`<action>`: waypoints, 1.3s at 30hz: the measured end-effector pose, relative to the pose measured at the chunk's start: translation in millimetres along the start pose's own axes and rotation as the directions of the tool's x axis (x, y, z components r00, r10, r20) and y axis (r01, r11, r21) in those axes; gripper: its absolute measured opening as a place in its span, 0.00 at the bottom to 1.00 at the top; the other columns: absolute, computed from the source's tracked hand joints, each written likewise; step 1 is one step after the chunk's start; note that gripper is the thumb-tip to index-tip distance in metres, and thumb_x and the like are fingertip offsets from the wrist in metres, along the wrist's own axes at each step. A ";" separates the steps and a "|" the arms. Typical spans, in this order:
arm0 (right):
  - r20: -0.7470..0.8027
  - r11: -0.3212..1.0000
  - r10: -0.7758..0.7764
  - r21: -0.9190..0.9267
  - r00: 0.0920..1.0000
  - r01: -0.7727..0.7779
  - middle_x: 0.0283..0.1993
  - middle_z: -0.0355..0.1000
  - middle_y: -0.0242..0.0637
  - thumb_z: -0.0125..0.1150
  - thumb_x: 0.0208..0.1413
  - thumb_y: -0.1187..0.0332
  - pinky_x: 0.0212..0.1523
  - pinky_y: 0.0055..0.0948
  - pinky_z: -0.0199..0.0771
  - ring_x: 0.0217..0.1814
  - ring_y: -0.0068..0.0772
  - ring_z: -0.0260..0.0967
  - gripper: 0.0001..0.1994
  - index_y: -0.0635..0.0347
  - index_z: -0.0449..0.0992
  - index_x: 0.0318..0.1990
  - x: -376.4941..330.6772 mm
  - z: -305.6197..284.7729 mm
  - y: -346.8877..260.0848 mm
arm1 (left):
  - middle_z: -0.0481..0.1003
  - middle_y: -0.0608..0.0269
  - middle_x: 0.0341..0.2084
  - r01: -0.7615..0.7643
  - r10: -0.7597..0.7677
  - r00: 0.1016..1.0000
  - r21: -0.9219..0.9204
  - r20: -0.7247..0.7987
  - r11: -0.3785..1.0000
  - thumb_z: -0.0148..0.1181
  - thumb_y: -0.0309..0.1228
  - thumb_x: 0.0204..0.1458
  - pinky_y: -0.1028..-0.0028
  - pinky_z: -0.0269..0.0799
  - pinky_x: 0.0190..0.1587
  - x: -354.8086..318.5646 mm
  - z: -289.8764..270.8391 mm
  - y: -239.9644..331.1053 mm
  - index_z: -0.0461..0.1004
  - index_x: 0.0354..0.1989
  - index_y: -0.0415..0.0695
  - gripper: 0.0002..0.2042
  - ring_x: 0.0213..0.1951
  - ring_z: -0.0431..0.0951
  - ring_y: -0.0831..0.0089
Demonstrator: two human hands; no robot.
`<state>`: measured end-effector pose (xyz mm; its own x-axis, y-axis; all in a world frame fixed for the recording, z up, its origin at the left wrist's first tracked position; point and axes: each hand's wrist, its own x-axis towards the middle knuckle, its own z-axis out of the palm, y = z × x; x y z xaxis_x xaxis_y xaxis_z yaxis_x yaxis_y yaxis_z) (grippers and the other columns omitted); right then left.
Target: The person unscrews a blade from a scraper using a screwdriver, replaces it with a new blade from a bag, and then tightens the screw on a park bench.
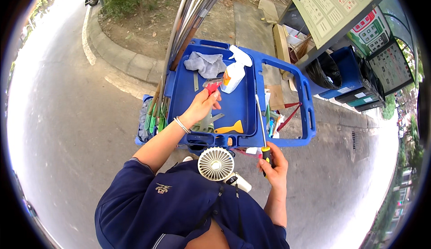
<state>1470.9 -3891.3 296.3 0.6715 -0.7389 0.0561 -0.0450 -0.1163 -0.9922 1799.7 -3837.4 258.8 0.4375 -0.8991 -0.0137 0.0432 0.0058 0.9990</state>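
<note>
My left hand (200,107) is closed around a red scraper (212,85), held over the blue tray (179,114) of a cleaning cart. My right hand (275,164) grips a screwdriver (266,153) by its yellow-and-black handle. The long shaft points up beside the tray's right edge. In the tray, a grey cloth (204,65) lies crumpled at the far side, next to a white spray bottle (233,77). A flat metal strip (195,81) rests below the cloth. Nearer to me lies a yellow putty knife (230,127); other flat tools are partly hidden by my left hand.
Long metal poles (188,20) rise from the cart's far left. The cart's blue handle frame (307,103) extends right, with a bag of items below it. A small white fan (216,164) hangs at my chest. Waste bins (343,74) and a signboard (334,6) stand to the right.
</note>
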 end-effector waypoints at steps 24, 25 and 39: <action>0.115 0.946 0.023 -0.324 0.993 0.016 0.41 0.68 0.38 0.61 0.46 0.78 0.40 0.26 0.67 0.40 0.29 0.67 0.28 0.63 0.67 0.59 0.8 3.0 -18.4 | 0.77 0.62 0.33 0.033 -0.029 0.998 -0.080 0.047 0.996 0.58 0.25 0.56 0.79 0.71 0.34 5.7 9.3 -22.4 0.69 0.53 0.39 0.16 0.29 0.73 0.81; 0.120 0.942 0.017 -0.335 0.993 0.024 0.40 0.68 0.38 0.61 0.46 0.78 0.40 0.26 0.67 0.40 0.29 0.67 0.28 0.63 0.68 0.59 2.3 3.1 -20.7 | 0.77 0.62 0.33 0.046 -0.042 0.997 -0.064 0.059 0.997 0.58 0.26 0.56 0.79 0.71 0.33 8.0 7.9 -21.9 0.69 0.52 0.39 0.15 0.28 0.72 0.82; 0.030 0.967 0.015 -0.255 0.999 -0.007 0.40 0.75 0.40 0.60 0.50 0.78 0.43 0.25 0.71 0.42 0.27 0.72 0.24 0.65 0.70 0.57 1.1 10.8 -7.3 | 0.74 0.67 0.28 0.005 0.010 0.992 -0.116 0.125 0.993 0.55 0.27 0.59 0.84 0.61 0.20 6.9 13.6 -14.0 0.73 0.52 0.38 0.13 0.18 0.64 0.86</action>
<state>1480.0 -3884.1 302.4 0.6927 -0.7202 0.0381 -0.2365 -0.2768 -0.9314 1789.8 -3849.7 245.3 0.3223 -0.9466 0.0012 0.1494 0.0521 0.9874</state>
